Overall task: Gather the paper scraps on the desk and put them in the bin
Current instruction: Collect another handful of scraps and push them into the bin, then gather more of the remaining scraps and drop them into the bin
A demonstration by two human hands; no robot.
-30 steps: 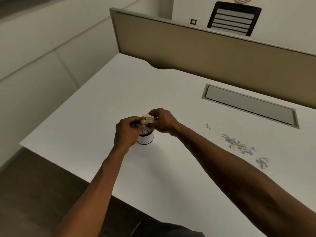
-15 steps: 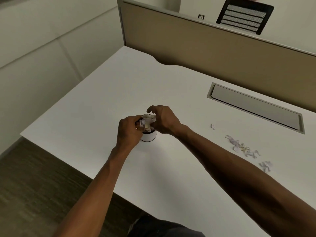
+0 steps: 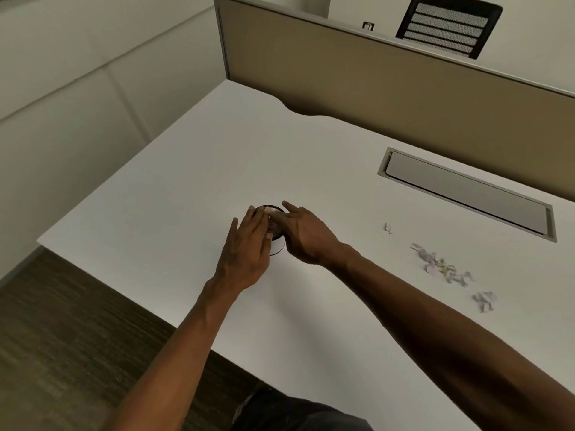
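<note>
— Both hands first: what are they doing?

— Left hand (image 3: pixel 249 244) and right hand (image 3: pixel 303 233) sit on either side of the small bin (image 3: pixel 278 246), fingers stretched out and relaxed. Neither one grasps anything that I can see. The fingertips hang over the bin's mouth, and the left palm hides most of its near wall.

— And the bin itself?

— A little white cylinder with a dark rim, standing upright on the white desk (image 3: pixel 155 219), near the front edge. Crumpled paper (image 3: pixel 271 213) shows at its mouth, pale and bunched, reaching about to the rim. Whether the fingers touch that paper I cannot tell.

— So some of the job is done.

— I'd judge so. One load appears to be in. But look off to the person's right: a trail of paper scraps (image 3: pixel 441 267) lies loose on the desk, well apart from the bin, with a smaller clump (image 3: pixel 483 299) just beside it and a single scrap (image 3: pixel 388 228) lying apart from the trail, farther back.

— So what is left?

— Those three lots, by my reckoning. The bin looks nearly full, so fitting them in may take some pressing down.

— Anything beyond?

— A grey cable hatch (image 3: pixel 466 194) set into the desk, then the tan partition (image 3: pixel 389 85), and a black chair back (image 3: pixel 448 28) behind it.
</note>
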